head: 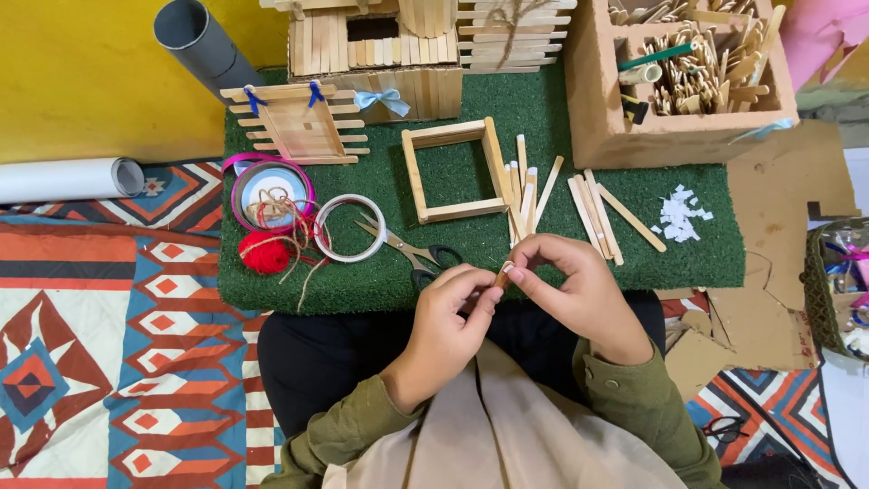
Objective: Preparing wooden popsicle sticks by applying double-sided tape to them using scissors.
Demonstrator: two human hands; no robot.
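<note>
A short wooden stick point(502, 274) is pinched between the fingertips of the left hand point(445, 321) and the right hand point(579, 290), both grips clamped on it. Both wrists are bent inward above the lap (just before the green mat point(634, 181)), near the scissors point(407, 246).

Both hands meet at the near edge of the green turf mat point(579, 136), over the lap. Left hand point(444, 330): fingers curled, thumb and forefinger pinched. Right hand point(579, 290): fingertips point(510, 269) pinched against the left's, apparently on a small wooden piece. Olive sleeves cover both forearms.

Bright, even, diffuse light; soft faint shadows; no glare; sharp focus; slight wide-angle edge distortion.
</note>
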